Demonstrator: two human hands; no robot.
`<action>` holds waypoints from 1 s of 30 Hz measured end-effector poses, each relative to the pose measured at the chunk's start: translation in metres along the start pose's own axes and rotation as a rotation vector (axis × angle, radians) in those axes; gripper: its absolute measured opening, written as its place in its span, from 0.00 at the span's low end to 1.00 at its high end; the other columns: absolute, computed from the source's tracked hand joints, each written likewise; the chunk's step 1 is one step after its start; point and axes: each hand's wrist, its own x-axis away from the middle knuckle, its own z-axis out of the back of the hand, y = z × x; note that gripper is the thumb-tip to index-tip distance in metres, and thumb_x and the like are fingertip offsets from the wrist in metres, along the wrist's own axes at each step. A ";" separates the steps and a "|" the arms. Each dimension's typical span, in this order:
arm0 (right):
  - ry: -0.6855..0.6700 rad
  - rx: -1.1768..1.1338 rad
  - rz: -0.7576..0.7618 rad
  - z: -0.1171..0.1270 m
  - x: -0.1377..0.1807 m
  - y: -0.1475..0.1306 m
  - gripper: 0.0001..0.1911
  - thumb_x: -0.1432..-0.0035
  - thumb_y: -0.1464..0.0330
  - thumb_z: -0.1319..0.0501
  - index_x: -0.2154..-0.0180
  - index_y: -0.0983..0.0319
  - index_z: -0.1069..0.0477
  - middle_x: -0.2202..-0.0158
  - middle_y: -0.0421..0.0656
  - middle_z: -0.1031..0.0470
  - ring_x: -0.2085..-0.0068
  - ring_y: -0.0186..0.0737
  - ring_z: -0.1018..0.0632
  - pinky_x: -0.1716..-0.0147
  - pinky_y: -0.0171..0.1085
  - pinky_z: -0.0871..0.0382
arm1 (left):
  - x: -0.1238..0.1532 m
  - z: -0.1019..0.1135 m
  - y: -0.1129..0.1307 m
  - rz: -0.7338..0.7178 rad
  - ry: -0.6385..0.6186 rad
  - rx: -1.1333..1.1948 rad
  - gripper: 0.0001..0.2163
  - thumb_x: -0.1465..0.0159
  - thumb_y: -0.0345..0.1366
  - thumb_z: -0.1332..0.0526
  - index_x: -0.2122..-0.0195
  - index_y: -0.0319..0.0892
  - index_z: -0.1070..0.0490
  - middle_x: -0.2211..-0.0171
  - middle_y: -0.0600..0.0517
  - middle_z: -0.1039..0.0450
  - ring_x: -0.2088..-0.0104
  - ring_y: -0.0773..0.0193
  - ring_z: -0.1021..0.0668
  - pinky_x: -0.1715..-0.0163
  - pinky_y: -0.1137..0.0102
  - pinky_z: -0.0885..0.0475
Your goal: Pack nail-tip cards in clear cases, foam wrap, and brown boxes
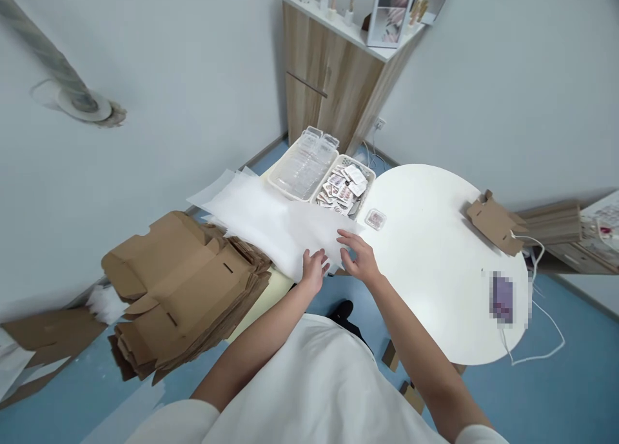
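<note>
A stack of thin white paper sheets (261, 220) lies on a low bench between a pile of flat cardboard boxes and a round white table. My left hand (314, 269) rests on the near edge of the sheets with fingers spread. Beside it, my right hand (356, 256) lies on the sheets' near right corner, fingers stretched out and flat. Neither hand grips anything that I can see.
Flat brown cardboard boxes (181, 289) are piled at left. Two white trays sit behind the sheets: one with clear plastic cases (304, 165), one with small packets (344, 187). A small clear case (375, 219) and a folded cardboard piece (496, 222) lie on the round table (435, 270).
</note>
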 end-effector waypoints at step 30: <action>0.350 -0.052 -0.862 0.121 0.347 0.118 0.23 0.50 0.66 0.47 0.50 0.58 0.40 0.48 0.46 0.38 0.50 0.44 0.32 0.55 0.43 0.35 | 0.050 -0.169 -0.163 -0.483 -0.330 -1.376 0.21 0.47 0.31 0.44 0.50 0.37 0.41 0.71 0.50 0.29 0.63 0.60 0.26 0.61 0.68 0.35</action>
